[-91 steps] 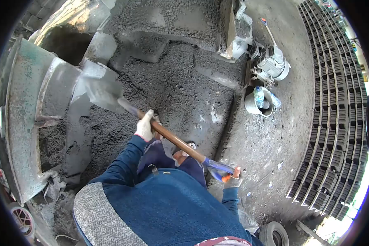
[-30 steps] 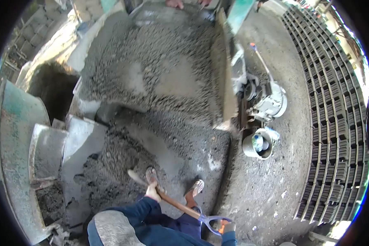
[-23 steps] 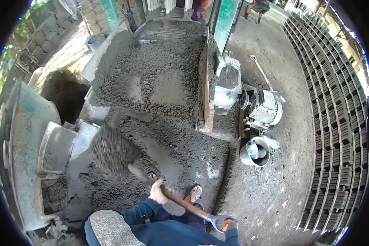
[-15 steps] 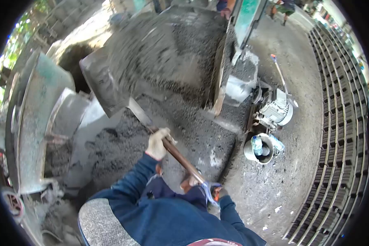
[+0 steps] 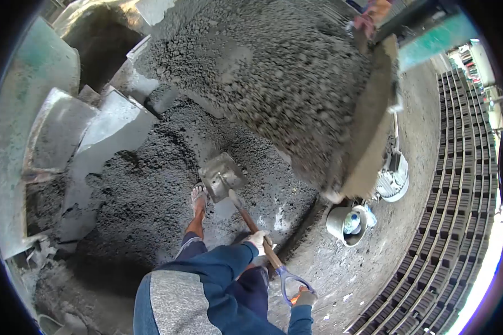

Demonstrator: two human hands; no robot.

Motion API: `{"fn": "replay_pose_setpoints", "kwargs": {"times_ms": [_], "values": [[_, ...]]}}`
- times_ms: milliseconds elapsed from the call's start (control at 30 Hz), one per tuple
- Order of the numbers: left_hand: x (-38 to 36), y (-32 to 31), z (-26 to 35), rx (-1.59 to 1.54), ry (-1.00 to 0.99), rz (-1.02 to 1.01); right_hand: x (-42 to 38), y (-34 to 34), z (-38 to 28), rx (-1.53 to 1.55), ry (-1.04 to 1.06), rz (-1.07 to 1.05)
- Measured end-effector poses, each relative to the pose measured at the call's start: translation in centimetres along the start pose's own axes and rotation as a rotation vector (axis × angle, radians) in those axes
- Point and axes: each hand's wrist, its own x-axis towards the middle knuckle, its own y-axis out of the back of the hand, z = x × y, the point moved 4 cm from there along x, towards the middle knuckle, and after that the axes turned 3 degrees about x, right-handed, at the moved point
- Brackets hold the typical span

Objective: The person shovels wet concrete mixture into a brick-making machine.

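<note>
A shovel (image 5: 222,175) with a wooden shaft and a blue D-shaped grip lies across the view, its metal blade low over the grey mix on the floor, near my bare foot. My left hand (image 5: 257,242), in a pale glove, is wrapped round the middle of the shaft. On the grip at the shaft's end, my right hand (image 5: 304,297) is closed, also gloved, with orange showing at the fingers. Beyond the blade, a large heap of grey mix (image 5: 285,72) fills a tray with a raised side wall (image 5: 377,120).
A bucket (image 5: 336,221) holding plastic bottles stands right of the tray. Behind it are a motor (image 5: 394,184) and another shovel (image 5: 397,134). Racks of blocks (image 5: 458,167) curve along the right. Metal chutes (image 5: 53,128) stand left. Another person's hand (image 5: 366,22) is at the tray's far end.
The shovel blade has moved from the upper left down and right, close to my foot. Both hands have shifted right and lower. The view has turned, and the tray appears larger and tilted.
</note>
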Motion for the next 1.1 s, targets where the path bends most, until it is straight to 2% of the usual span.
{"fn": "replay_pose_setpoints", "kwargs": {"times_ms": [67, 133, 167, 233, 267, 300, 333, 367, 433, 467, 500, 533, 600, 633, 667, 700, 733, 767, 833, 867, 900, 933, 967, 1000, 1067, 1100], "values": [[2.4, -1.8, 4.7, -0.134, 0.021, 0.027, -2.6, -5.7, -5.4, -0.064, -0.029, 0.022], [4.8, -3.0, 13.5, -0.028, -0.138, -0.242, -2.4, -14.2, -9.2, -0.131, 0.172, -0.086], [5.2, -3.4, 18.5, -0.061, -0.191, -0.243, -3.4, -19.5, -11.5, -0.244, 0.227, -0.152], [1.2, -5.9, 28.9, -0.129, -0.271, -0.214, -5.4, -30.2, -16.1, -0.456, 0.361, -0.269], [5.5, -3.0, 35.5, 0.249, -0.578, -0.244, -5.4, -34.7, -16.8, -0.769, 0.498, -0.295], [1.0, -4.7, 39.7, -0.034, -0.325, -0.176, -5.3, -39.1, -17.4, -1.068, 0.659, -0.288], [-2.9, -5.4, 43.4, -0.051, -0.185, 0.014, -7.6, -44.0, -17.5, -1.267, 0.817, -0.242], [-1.1, -3.9, 45.6, -0.036, -0.26, -0.025, -10.2, -48.4, -17.0, -1.462, 0.974, -0.188], [2.7, -0.8, 49.9, -0.016, -0.412, -0.103, -11.4, -49.6, -15.6, -0.953, 0.711, -0.246], [4.9, 0.4, 49.3, -0.127, -0.373, -0.09, -11.0, -48.5, -14.5, -0.261, 0.312, -0.333], [3.7, 0.5, 47.9, -0.072, -0.424, -0.06, -6.1, -48.1, -10.1, -0.052, 0.461, -0.285], [2.5, 0.5, 46.3, -0.014, -0.48, -0.026, -6.5, -46.7, -9.7, 0.009, 0.531, -0.239], [2.0, 1.0, 42.6, -0.001, -0.397, 0.052, -6.0, -42.9, -7.4, 0.115, 0.302, -0.239], [1.3, 1.0, 40.0, -0.009, -0.414, 0.027, -2.8, -40.5, -4.9, 0.138, 0.281, -0.293], [0.4, 1.2, 37.6, -0.013, -0.438, 0.002, -1.6, -38.0, -3.9, 0.156, 0.283, -0.23], [-0.2, 1.8, 35.0, -0.007, -0.435, -0.088, 0.2, -35.0, -2.2, 0.171, 0.208, -0.331], [-0.7, 1.9, 32.6, -0.004, -0.431, -0.183, 1.7, -32.1, -0.9, 0.249, 0.246, -0.351], [-6.4, 0.1, 29.3, -0.044, -0.403, 0.021, -0.9, -28.8, -1.9, 0.474, -0.016, -0.327], [-8.5, 1.9, 23.7, -0.163, -0.261, -0.068, -1.9, -21.4, -0.8, 0.352, -0.019, -0.39], [-12.2, 0.9, 20.8, -0.202, -0.186, -0.128, -2.0, -17.7, 0.2, 0.272, 0.01, -0.404], [-13.5, 2.2, 18.6, -0.22, -0.163, -0.126, 0.0, -14.2, 3.6, 0.642, -0.387, -0.558], [-16.2, 1.9, 17.7, -0.12, -0.28, -0.165, -0.6, -11.4, 4.7, 0.649, -0.458, -0.591], [-14.8, 6.2, 18.6, -0.094, -0.322, -0.136, -1.6, -9.1, 4.5, 0.444, -0.255, -0.504], [-20.3, 3.3, 18.7, -0.079, -0.554, 0.089, -3.2, -6.9, 3.8, 0.213, -0.081, -0.382], [-21.2, 3.9, 14.4, 0.042, -0.455, 0.118, -4.3, -2.2, 3.9, 0.118, -0.053, -0.433], [-16.7, 10.1, 13.7, 0.029, -0.459, 0.225, -4.2, -0.5, 4.3, 0.081, -0.028, -0.455]]}}
